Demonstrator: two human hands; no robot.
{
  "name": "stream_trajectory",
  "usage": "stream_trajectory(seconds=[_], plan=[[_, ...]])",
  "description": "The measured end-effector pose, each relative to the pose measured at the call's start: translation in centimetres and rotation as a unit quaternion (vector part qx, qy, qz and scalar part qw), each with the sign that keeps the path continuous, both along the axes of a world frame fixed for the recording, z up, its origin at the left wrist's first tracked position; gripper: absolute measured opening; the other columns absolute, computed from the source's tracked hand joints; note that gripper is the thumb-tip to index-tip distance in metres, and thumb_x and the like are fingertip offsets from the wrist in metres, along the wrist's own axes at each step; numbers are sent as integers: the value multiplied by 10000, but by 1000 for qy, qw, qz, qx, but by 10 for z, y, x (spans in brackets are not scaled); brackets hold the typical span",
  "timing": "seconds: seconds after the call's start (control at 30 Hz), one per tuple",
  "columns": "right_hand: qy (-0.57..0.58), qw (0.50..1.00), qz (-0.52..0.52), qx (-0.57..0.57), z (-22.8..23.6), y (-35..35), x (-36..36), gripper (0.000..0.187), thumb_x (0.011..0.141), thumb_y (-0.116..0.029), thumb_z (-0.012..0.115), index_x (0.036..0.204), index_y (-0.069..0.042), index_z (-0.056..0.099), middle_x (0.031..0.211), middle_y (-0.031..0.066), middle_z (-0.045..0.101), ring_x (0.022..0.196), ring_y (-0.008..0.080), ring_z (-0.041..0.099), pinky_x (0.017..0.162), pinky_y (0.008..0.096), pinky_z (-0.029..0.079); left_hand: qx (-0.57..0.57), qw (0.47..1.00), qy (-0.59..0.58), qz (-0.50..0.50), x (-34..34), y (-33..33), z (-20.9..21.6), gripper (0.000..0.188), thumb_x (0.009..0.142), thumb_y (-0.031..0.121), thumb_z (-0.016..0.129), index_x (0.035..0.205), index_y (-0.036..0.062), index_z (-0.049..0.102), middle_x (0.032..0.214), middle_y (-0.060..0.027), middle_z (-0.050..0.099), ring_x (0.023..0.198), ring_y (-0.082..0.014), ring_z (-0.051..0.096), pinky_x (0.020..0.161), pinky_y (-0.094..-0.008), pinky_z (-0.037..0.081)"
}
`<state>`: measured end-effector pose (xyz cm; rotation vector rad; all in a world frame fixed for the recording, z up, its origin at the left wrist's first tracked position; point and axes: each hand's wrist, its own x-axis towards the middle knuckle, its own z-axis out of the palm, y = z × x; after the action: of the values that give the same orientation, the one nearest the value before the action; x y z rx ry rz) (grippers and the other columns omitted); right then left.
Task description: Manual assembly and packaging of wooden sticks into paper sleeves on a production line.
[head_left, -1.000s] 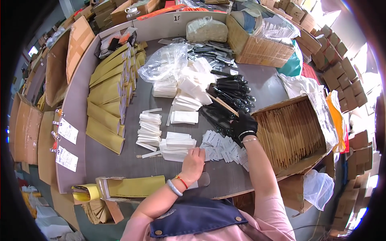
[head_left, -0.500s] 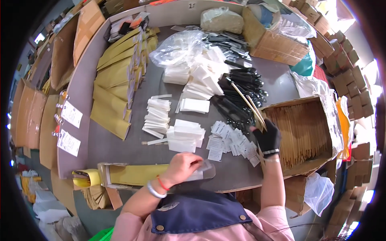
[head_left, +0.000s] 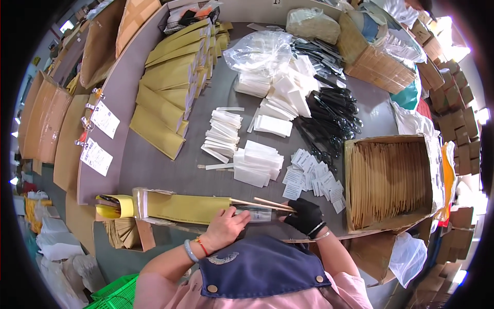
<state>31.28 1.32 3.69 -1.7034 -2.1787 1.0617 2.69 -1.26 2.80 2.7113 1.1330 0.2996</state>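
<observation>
My right hand (head_left: pixel 305 217), in a black fingerless glove, grips two thin pale wooden sticks (head_left: pixel 261 204). They point left, low over the table's near edge. Under them lies a clear plastic bag (head_left: pixel 263 215) at the right end of a long yellow padded envelope (head_left: pixel 185 208). With fingers bent together, my left hand (head_left: pixel 226 227) presses on the bag's left part, next to the envelope's end. My left fingertips partly cover the bag, so its opening cannot be made out.
At right stands a carton (head_left: pixel 351 190) packed with wooden sticks. Small printed cards (head_left: pixel 314 177), white packets (head_left: pixel 259 164) and black-handled items (head_left: pixel 334 116) cover the middle. Yellow envelopes (head_left: pixel 164 98) fan out at left. A yellow holder (head_left: pixel 114 207) sits at the near left edge.
My right hand has come from the carton to the near edge, bringing the sticks left to the plastic bag. My left hand has lowered slightly at the bag. The whole view has shifted.
</observation>
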Motion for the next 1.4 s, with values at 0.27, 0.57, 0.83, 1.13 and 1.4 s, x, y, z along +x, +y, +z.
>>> stream_trajectory(seconds=[0.27, 0.57, 0.83, 1.13, 1.4], plan=[[163, 938, -237, 196, -32, -32, 20, 140, 840, -76, 650, 980, -76, 656, 769, 118, 595, 696, 249, 594, 636, 307, 466, -89, 984, -111, 108, -36, 1, 7, 524, 686, 244, 794, 1163, 90, 641, 1250, -52, 565, 1128, -304, 493, 956, -429, 407], [-104, 966, 93, 217, -19, -16, 38, 408, 776, -231, 708, 1173, -311, 659, 697, 47, 561, 600, 261, 567, 530, 401, 458, -122, 987, -69, 83, -47, 17, 10, 690, 647, 333, 820, 1231, 46, 592, 1303, -109, 517, 1202, -340, 445, 1043, -471, 361], [36, 962, 146, 228, -37, 0, -38, 430, 756, -164, 740, 1175, -212, 656, 754, 78, 630, 743, 281, 625, 643, 398, 508, -133, 979, -150, 43, 3, 24, -7, 705, 617, 298, 836, 1218, 24, 589, 1254, -107, 536, 1141, -329, 466, 999, -442, 394], [199, 973, -93, 74, -37, -20, -63, 346, 725, -134, 792, 1016, -68, 616, 918, 115, 631, 807, 252, 645, 733, 378, 525, -129, 980, -140, 50, 20, 36, -3, 745, 597, 201, 829, 1279, 83, 551, 1161, -96, 531, 1074, -306, 489, 933, -459, 402], [-96, 977, 97, 161, 13, 3, -42, 664, 550, -374, 858, 1102, -127, 585, 1031, 80, 574, 1014, 272, 541, 871, 457, 378, -91, 993, 50, -51, 23, 59, 33, 293, 664, 178, 719, 954, 181, 677, 967, -100, 545, 944, -287, 512, 768, -408, 411]])
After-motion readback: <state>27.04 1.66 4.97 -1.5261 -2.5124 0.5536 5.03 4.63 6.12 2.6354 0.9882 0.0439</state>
